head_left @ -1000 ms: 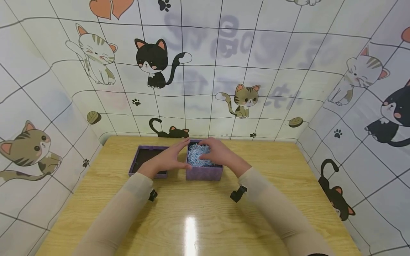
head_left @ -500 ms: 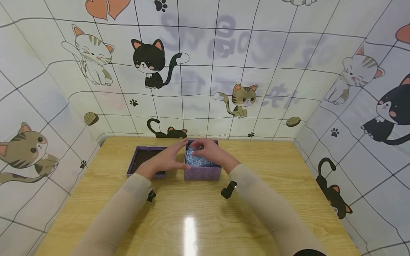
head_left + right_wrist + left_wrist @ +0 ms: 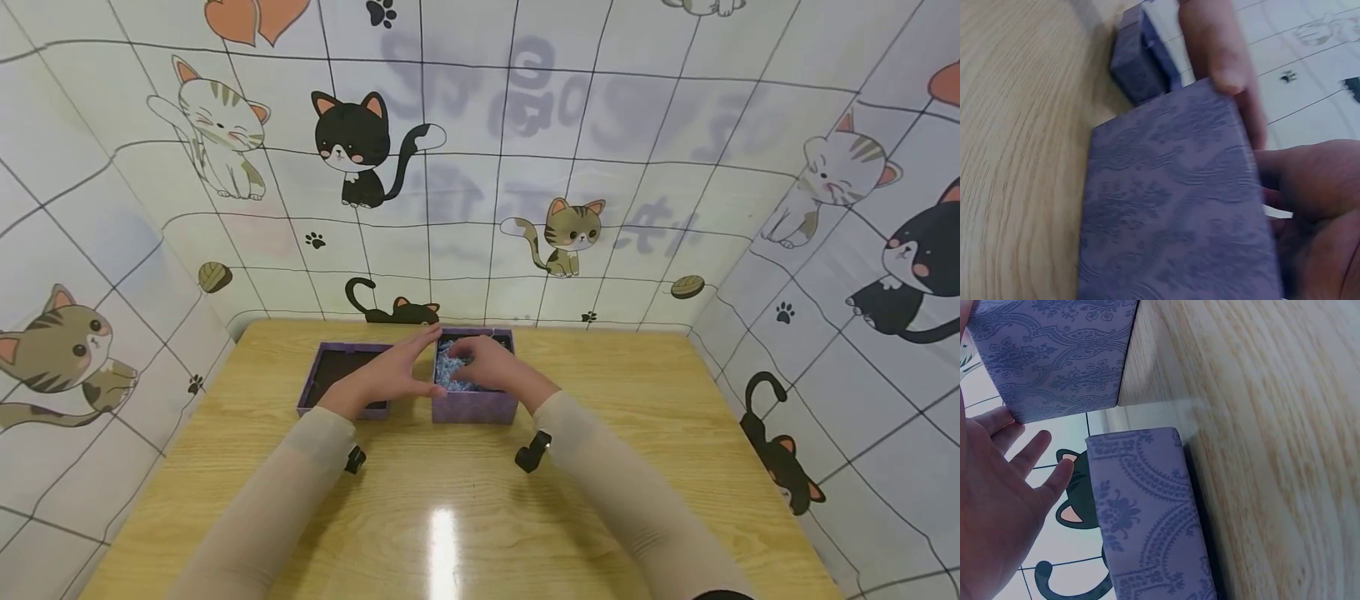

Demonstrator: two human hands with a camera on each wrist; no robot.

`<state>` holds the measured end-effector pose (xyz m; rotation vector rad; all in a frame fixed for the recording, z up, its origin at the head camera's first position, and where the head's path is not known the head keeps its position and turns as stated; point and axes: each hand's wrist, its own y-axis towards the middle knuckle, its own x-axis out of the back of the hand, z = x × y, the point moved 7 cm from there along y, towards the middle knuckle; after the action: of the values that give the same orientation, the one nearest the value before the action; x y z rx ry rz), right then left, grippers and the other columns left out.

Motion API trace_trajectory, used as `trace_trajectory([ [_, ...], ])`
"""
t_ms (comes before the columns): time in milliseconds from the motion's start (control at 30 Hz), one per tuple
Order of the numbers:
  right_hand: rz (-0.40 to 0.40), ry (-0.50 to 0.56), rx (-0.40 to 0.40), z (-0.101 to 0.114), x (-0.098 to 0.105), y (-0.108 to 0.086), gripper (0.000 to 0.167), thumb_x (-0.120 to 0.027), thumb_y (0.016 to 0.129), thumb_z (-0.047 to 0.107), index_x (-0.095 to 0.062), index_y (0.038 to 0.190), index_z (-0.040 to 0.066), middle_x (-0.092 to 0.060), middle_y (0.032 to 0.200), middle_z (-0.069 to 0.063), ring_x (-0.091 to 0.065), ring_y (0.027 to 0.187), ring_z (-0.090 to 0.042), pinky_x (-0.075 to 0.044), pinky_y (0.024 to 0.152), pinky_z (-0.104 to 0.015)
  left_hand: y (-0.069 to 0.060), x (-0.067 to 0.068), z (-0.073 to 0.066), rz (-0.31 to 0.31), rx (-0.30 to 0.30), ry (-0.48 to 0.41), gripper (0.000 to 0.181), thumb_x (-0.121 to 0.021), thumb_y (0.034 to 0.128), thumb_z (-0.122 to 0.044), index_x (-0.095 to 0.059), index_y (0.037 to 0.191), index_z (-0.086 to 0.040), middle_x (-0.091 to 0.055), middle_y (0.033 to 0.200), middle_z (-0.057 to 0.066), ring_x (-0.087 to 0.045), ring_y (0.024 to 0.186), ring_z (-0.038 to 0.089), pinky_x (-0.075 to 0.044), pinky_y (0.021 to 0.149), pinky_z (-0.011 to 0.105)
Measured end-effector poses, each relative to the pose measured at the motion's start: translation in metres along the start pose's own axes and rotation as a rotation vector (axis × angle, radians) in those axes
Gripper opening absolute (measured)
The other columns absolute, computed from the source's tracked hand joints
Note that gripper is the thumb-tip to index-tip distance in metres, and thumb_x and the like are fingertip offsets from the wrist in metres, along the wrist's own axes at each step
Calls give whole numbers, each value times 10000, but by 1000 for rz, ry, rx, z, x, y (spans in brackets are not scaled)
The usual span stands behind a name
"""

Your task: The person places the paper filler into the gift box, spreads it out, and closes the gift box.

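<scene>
An uncovered purple box (image 3: 475,407) holds pale blue shredded filler (image 3: 452,367); its patterned outside also shows in the left wrist view (image 3: 1054,356) and the right wrist view (image 3: 1175,200). My left hand (image 3: 388,377) lies spread along the box's left side, thumb by the near corner; in the left wrist view the hand (image 3: 1004,494) has extended fingers. Over the filler, my right hand (image 3: 489,363) reaches inside the rim with bent fingers, a gap between thumb and index. Whether it holds any strands I cannot tell. In the right wrist view the right hand (image 3: 1322,206) is partly behind the box.
A shallow purple lid or tray (image 3: 309,385) with a dark inside lies left of the box, partly under my left hand and wrist. The wooden table (image 3: 480,508) extends toward me. Cat-patterned sheeting (image 3: 465,250) stands behind and at both sides.
My right hand has shifted left within the box, its fingers bending more. The filler sits further left, and dark interior shows at the back right. My left hand has stayed at the box's side.
</scene>
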<state>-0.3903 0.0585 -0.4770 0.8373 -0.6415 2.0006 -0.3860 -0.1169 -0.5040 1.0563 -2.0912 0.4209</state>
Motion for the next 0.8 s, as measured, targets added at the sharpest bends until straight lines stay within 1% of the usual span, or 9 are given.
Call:
trace_trajectory([
  [100,-102,41,-1,0,16,-11,379,-785,1060,181,-727,1420,74,-702,1415,-111,-696,1202,-283,-603,966,-452,0,1,1,-5,-6,-3,1226,-834,906,-692,-141,1804,-224,-68,1867,22,-124,1696,368,-261,1269,721],
  [133,-137,53,6,0,22,-15,364,-781,1064,185,-734,1408,75,-708,1397,-105,-704,1149,-271,-610,915,-440,0,1,2,-5,-1,-4,1234,-837,899,-698,-139,1804,-234,-67,1867,10,-126,1697,356,-262,1274,711],
  [267,-259,63,64,-6,47,-24,297,-765,1075,159,-748,1355,63,-718,1319,-104,-704,1021,-238,-602,795,-410,1,2,3,-9,3,3,1253,-841,887,-710,-146,1804,-212,-70,1867,-9,-131,1697,339,-258,1285,691],
  [333,-316,28,98,-11,58,-25,269,-761,1074,133,-754,1328,47,-713,1281,-120,-704,1022,-255,-602,817,-428,1,2,3,-8,4,8,1258,-847,881,-711,-148,1804,-218,-74,1865,-21,-133,1697,328,-262,1288,679],
  [433,-378,-80,138,-21,71,-22,245,-766,1065,107,-756,1295,26,-703,1243,-145,-691,1072,-317,-590,901,-478,0,2,3,-12,-3,12,1254,-850,883,-703,-160,1802,-202,-82,1864,-13,-134,1696,339,-267,1283,688],
  [500,-385,-132,142,-31,75,-16,267,-779,1054,104,-753,1301,7,-701,1249,-157,-672,1123,-355,-572,956,-509,0,1,2,-13,-3,10,1251,-854,885,-694,-164,1801,-196,-80,1864,-23,-125,1698,329,-263,1285,687],
  [567,-373,-170,136,-41,76,-11,278,-794,1044,110,-753,1303,17,-699,1253,-153,-656,1168,-378,-559,995,-523,0,0,2,-14,-4,6,1249,-857,886,-687,-163,1801,-197,-82,1866,-11,-123,1699,325,-262,1285,688],
  [667,-337,-166,119,-53,74,-4,291,-800,1042,119,-756,1316,31,-700,1268,-155,-649,1203,-393,-553,1013,-528,1,-2,2,-8,-7,5,1256,-848,884,-704,-154,1803,-202,-77,1868,-5,-117,1700,315,-260,1289,681],
  [800,-327,-136,128,-59,72,0,259,-799,1044,135,-771,1282,38,-719,1259,-145,-652,1208,-395,-542,1026,-533,2,-2,3,-4,-5,11,1269,-835,878,-732,-144,1804,-206,-69,1869,-1,-115,1701,314,-262,1288,682],
])
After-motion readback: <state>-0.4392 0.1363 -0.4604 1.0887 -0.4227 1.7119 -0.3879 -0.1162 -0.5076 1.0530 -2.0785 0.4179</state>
